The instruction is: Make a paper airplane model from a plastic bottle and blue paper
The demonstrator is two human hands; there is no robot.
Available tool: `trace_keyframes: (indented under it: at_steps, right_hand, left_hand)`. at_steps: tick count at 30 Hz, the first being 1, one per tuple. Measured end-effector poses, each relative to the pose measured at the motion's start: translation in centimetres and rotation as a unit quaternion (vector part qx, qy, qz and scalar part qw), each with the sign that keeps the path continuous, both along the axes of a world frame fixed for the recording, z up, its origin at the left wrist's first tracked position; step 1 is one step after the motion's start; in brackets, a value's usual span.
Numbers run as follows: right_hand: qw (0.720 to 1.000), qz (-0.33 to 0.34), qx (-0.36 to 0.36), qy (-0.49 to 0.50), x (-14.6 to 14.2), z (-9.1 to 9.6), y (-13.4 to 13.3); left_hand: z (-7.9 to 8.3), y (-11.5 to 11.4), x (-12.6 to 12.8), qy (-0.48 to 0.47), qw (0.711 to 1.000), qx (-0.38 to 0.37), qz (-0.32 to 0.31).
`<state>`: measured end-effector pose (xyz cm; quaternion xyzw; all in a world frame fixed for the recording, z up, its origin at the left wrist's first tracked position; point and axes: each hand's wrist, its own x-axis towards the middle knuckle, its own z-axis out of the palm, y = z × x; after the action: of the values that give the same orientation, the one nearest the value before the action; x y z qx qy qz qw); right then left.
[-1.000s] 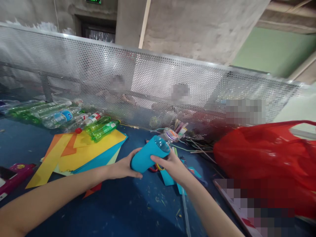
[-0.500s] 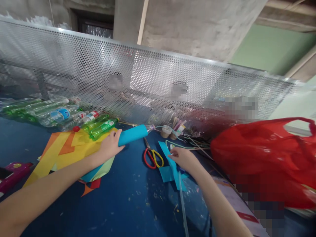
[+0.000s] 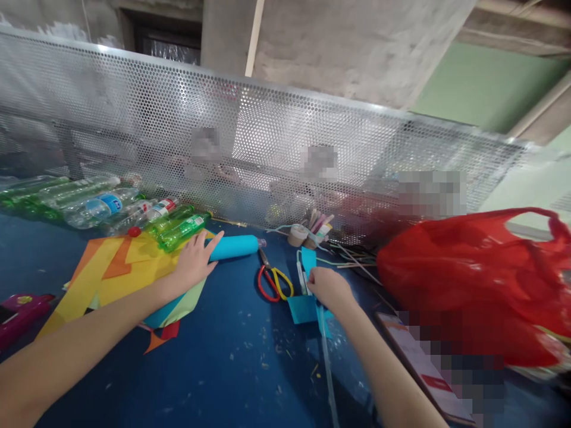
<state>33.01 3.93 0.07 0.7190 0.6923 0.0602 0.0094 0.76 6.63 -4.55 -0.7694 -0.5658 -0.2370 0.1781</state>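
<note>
A bottle wrapped in blue paper (image 3: 236,246) lies on its side on the table, its clear neck pointing right. My left hand (image 3: 193,261) rests at its near end, fingers spread and not wrapped round it. My right hand (image 3: 329,286) is closed, fingertips pinching a strip of blue paper (image 3: 308,257). Under that hand lies a second blue paper piece (image 3: 303,310). Scissors (image 3: 273,279) with one red and one yellow handle lie between the hands. A pale glue stick or tube (image 3: 301,279), partly hidden, is beside the strip.
Several plastic bottles (image 3: 102,205) lie at the far left, near stacked coloured paper (image 3: 151,261). A magenta tool (image 3: 24,318) is at the left edge. A red plastic bag (image 3: 464,267) stands at right. A perforated metal screen (image 3: 267,131) closes the back.
My left hand has loosened its grip, and the wrapped bottle has been lowered to the table. My right hand has closed on the blue strip, whose upper end has shifted right.
</note>
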Motion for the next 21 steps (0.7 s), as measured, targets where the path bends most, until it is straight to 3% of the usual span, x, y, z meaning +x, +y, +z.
trace_keyframes:
  at_steps: [7, 11, 17, 21]
  right_hand:
    - [0.993, 0.021, 0.111, 0.025, -0.2, 0.6, 0.1]
    - [0.984, 0.075, 0.159, 0.026, -0.2, 0.6, 0.1]
    - [0.978, 0.174, 0.109, 0.04, 0.3, -0.9, 0.5]
    - [0.976, 0.19, 0.091, 0.05, -0.1, 0.1, -0.1]
  left_hand:
    - [-0.1, -0.2, 0.2, 0.01, 0.998, 0.049, -0.041]
    - [-0.1, -0.5, 0.6, 0.025, 0.993, 0.057, -0.098]
    - [0.0, -2.3, 2.2, 0.047, 0.97, 0.03, -0.237]
    - [-0.2, -3.1, 2.9, 0.065, 0.949, 0.017, -0.308]
